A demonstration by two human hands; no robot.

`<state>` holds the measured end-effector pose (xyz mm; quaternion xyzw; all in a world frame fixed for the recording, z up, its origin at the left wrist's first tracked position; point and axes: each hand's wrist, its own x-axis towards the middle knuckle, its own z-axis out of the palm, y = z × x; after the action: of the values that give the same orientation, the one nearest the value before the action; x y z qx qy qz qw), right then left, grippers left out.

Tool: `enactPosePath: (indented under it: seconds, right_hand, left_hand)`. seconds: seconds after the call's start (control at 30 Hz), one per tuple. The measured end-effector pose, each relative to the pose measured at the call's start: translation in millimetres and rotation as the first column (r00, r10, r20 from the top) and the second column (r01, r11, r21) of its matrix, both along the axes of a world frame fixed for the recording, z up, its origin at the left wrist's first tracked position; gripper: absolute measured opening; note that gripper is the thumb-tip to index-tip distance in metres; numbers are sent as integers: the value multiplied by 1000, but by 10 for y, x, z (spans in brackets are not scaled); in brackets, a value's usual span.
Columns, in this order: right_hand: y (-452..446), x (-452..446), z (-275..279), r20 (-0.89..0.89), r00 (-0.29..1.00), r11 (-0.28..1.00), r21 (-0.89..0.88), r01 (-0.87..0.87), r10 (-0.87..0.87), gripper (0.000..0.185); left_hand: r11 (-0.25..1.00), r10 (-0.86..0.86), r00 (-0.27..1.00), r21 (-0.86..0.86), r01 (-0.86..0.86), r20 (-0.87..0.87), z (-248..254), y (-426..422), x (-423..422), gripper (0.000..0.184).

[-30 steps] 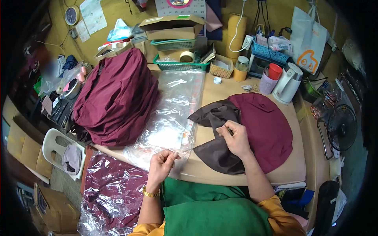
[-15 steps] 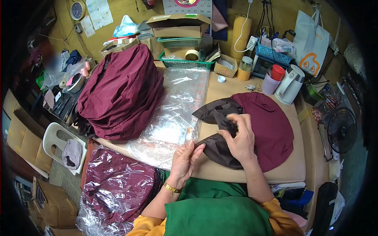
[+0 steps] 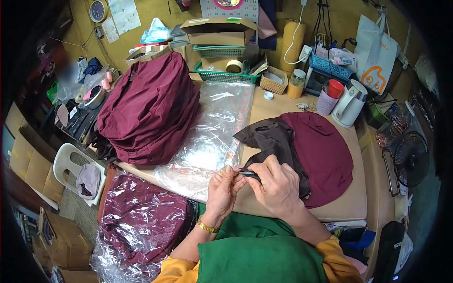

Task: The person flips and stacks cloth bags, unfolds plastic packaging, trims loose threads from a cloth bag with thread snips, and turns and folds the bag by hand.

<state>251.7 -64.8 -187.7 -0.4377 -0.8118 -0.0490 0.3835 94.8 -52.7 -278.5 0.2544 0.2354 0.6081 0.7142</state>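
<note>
- maroon-and-dark cloth piece (image 3: 325, 160) lay flat-ish on the R side of the table (image 3: 264, 111), near its front edge; a forearm brushing it could've dragged it off or creased it.
- R hand (image 3: 279, 186) gripped a sm. dark item (image 3: 250, 174) btwn thumb & fingers, just above the cloth's dark part (image 3: 269, 134); if sharp (couldn't tell, too sm.), a slip could've nicked fingertips or fabric, esp. w/ both hands so close.
- L hand (image 3: 222, 191) pinched w/ thumb & fingers at the item's near end; whatever it held was too tiny to make out; a loose pinch could've lost it.
- clear plastic sheets (image 3: 214, 113) lay L of the cloth, maroon pile (image 3: 148, 108) beside; a wrist catching the slick plastic could've slid it.
- vs. half a sec. earlier: R hand, then over the dark part w/ fingers spread, had come across to meet L; maroon part hadn't shifted much.
</note>
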Motion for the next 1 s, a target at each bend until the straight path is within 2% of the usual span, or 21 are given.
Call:
enactPosePath:
  seconds: [0.13,0.23,0.43,0.5,0.53,0.57,0.63,0.67,0.73,1.0]
  right_hand:
    - [12,-19,-4,15,1000,1000,2,18,-18,25]
    - [19,-28,-10,-36,999,1000,-11,10,-10,26]
    - [80,44,-122,-52,997,998,-10,56,-56,25]
    - [146,93,-135,-315,948,995,-97,24,-54,23]
    - [133,81,-91,-313,949,996,-92,18,-46,23]
    - [77,76,-27,-255,966,998,-68,11,-28,24]
    - [-6,70,-21,-138,990,999,-49,12,-18,26]
    - [-17,64,-21,-137,990,999,-48,11,-18,26]
    - [-34,44,-17,-29,1000,1000,-1,9,-9,27]
    - [3,-44,-23,75,997,1000,27,0,-2,24]
  left_hand:
    - [995,80,990,64,-73,-112,74,-28,63,24]
    - [990,80,981,131,-57,-179,4,-27,40,25]
    - [977,156,969,178,-122,-192,139,-128,144,24]
    - [982,130,978,156,-105,-164,174,-125,125,25]
    - [986,115,984,139,-97,-132,189,-108,102,29]
    - [985,120,984,140,-101,-131,171,-92,82,29]
    - [996,89,985,27,-85,-145,113,-57,48,27]
    - [996,89,985,28,-86,-145,123,-54,54,27]
    - [993,119,976,42,-114,-183,143,-59,74,29]
    - [983,87,977,173,-54,-193,13,-16,40,29]
